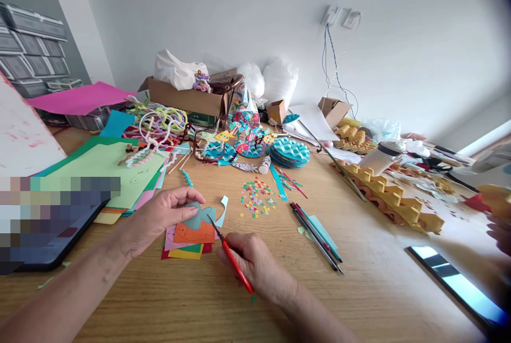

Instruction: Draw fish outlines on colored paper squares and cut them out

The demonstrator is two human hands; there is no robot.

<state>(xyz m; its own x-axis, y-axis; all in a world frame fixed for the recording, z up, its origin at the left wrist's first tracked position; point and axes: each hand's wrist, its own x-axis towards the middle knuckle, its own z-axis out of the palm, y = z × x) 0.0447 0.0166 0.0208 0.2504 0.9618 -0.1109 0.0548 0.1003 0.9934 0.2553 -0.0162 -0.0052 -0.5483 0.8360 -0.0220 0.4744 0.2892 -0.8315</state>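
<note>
Between the thumb and fingers of my left hand (175, 207) is a small blue-grey paper (196, 216), partly cut, with a drawn outline. My right hand (255, 260) is wrapped around a pair of red-handled scissors (231, 258). Their blade tips meet the right edge of that paper. Beneath it on the table lie several small paper pieces: an orange piece (197, 234) with a drawing, plus pink, green, yellow and red ones. A curled light-blue paper strip (221, 211) stands just right of the cut.
Colourful paper dots (257, 196) lie beyond my hands. Pens (317, 239) rest to the right, near egg cartons (383, 194) and a phone (455, 284). Coloured sheets (115, 164) and a tablet (75, 231) are on the left. Blue scalloped discs (289, 152) sit farther back.
</note>
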